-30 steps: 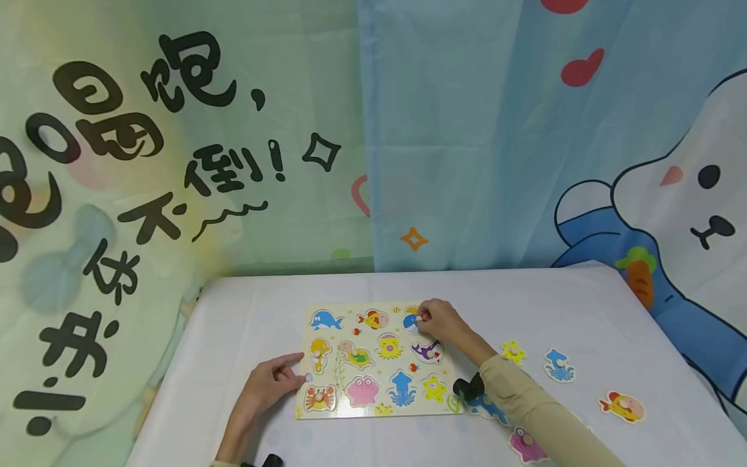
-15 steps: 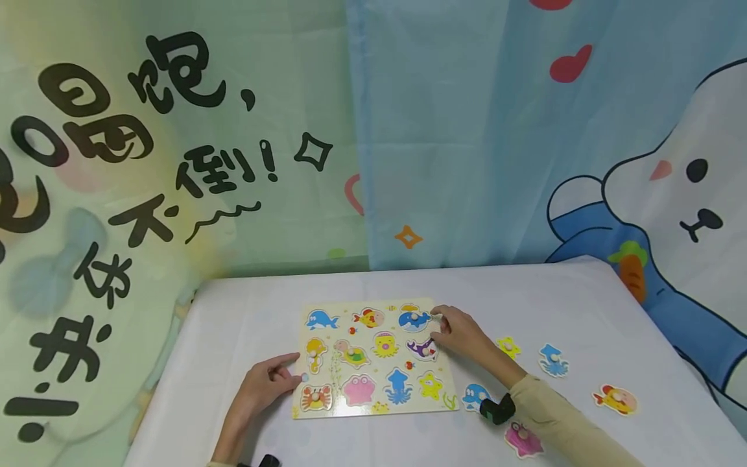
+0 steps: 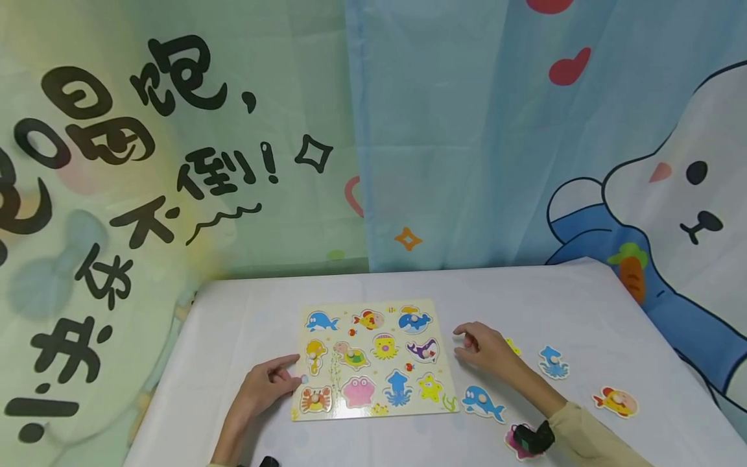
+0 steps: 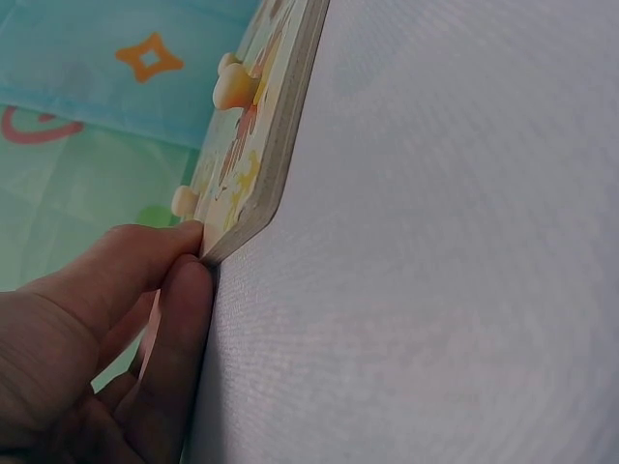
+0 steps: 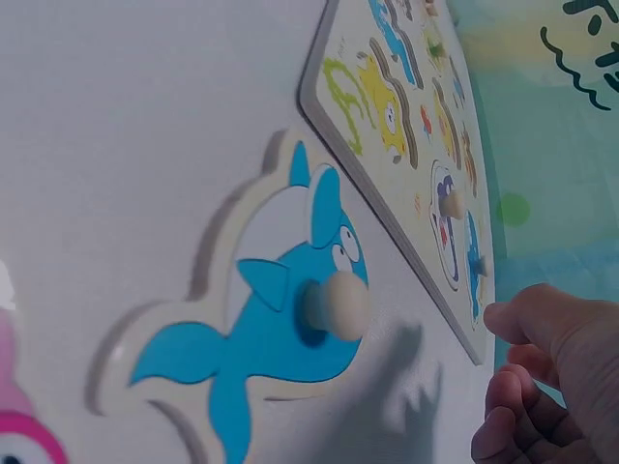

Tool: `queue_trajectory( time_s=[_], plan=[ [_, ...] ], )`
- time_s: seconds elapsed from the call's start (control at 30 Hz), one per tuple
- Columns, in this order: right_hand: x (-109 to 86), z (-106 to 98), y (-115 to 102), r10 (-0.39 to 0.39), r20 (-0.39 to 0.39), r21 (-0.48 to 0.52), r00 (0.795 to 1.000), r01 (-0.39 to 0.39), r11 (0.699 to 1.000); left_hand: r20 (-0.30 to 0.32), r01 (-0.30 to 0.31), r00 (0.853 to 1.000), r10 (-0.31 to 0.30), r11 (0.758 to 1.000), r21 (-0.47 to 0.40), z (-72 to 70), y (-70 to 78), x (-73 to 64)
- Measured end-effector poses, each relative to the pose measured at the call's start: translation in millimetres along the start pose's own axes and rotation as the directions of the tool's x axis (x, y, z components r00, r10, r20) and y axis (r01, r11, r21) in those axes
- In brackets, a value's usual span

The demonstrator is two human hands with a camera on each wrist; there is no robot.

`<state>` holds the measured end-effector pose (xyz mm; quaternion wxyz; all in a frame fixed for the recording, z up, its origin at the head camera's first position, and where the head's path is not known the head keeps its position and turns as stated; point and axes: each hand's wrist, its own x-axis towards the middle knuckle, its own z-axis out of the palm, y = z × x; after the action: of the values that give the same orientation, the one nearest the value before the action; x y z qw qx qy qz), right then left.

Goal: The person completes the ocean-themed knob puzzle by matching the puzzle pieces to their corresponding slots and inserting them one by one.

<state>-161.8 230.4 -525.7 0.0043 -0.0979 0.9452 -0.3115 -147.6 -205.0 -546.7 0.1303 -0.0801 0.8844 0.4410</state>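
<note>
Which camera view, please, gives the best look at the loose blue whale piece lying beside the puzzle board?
The right wrist view: the loose blue whale piece appears large there, its knob standing out, though the frame crops its tail. The head view shows it whole but small; the left wrist view does not show it.

White cloth right across the surface (image 3: pixel 251 324) — the puzzle board (image 3: pixel 373 360) lies mid-surface, clear of the far edge. Nearest the right edge, the fish piece (image 3: pixel 616 402); further in, the squid piece (image 3: pixel 554 363) and a mostly hidden yellow piece (image 3: pixel 513 346). Towards the near edge — blue whale piece (image 3: pixel 483 402), then pink piece (image 3: pixel 516 446).
</note>
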Motion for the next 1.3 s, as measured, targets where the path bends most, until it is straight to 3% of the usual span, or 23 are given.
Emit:
queue_trajectory(
  time_s=[0.43, 0.6, 0.87, 1.0, 1.13, 1.3],
  plan=[
    [-34.9, -6, -5, 0.106, 0.104, 0.020, 0.989, -0.109, 0.994, 0.002, 0.010, 1.000, -0.010, 1.000, 0.004, 1.1, -1.2, 1.4],
    [-50.1, -5, -2, 0.058, 0.130, 0.045, 0.990, -0.064, 0.997, 0.003, -0.007, 1.000, 0.007, 1.000, -0.001, 0.8, -1.9, 1.5],
    [-74.1, -8, 7, -0.089, 0.197, 0.101, 0.976, 0.070, 0.992, 0.000, 0.001, 1.000, -0.001, 1.000, 0.010, 1.9, -1.2, 2.0],
    [-81.7, -6, 9, -0.075, 0.213, 0.117, 0.974, 0.051, 0.992, -0.002, 0.013, 1.000, -0.013, 1.000, 0.013, 1.4, -2.9, 2.2],
    [-84.7, -4, 10, -0.085, 0.177, 0.115, 0.981, 0.065, 0.991, -0.002, 0.015, 1.000, -0.015, 1.000, 0.008, 0.8, -3.8, 1.9],
    [-85.4, -4, 8, -0.036, 0.164, 0.104, 0.986, 0.019, 0.994, -0.001, 0.006, 1.000, -0.006, 1.000, 0.005, 1.4, -3.2, 2.3]
  ],
)
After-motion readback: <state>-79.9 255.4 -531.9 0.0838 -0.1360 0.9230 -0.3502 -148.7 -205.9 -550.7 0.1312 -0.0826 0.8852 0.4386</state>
